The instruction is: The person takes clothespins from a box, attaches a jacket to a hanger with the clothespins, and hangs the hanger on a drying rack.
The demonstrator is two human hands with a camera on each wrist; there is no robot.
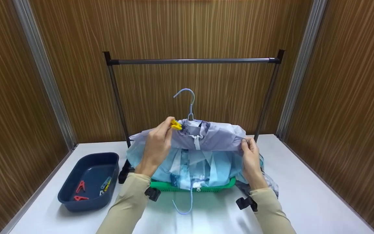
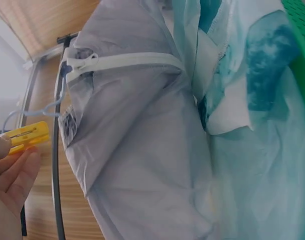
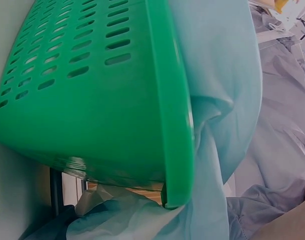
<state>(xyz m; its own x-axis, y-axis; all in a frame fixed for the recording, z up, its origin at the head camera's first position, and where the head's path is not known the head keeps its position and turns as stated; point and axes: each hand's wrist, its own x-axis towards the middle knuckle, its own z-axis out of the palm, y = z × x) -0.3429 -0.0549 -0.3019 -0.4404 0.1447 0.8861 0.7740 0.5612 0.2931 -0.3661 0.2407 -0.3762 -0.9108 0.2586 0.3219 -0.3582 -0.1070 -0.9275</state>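
Observation:
My left hand [image 1: 158, 141] pinches a yellow clothespin [image 1: 176, 124] at the collar of a lilac zip jacket [image 1: 219, 136]. In the left wrist view the clothespin [image 2: 30, 136] is between thumb and fingers, beside the collar. A hanger [image 1: 192, 97] with its hook upward sticks out of the jacket's neck. At the jacket's right side, my right hand [image 1: 252, 159] grips the lilac fabric between thumb and fingers. Beneath lies a light blue garment [image 1: 221, 165], spread over a green basket [image 1: 161, 186]. A second hanger hook [image 1: 191, 201] pokes out of its front, toward me.
On the left stands a navy tub [image 1: 63, 191] holding red clothespins [image 1: 80, 186] and a few yellow and grey ones [image 1: 105, 185]. A dark clothes rack [image 1: 190, 61] rises behind the garments. Grey patterned cloth [image 1: 271, 184] lies right of the basket. Wood-grain walls enclose the white table [image 1: 304, 195].

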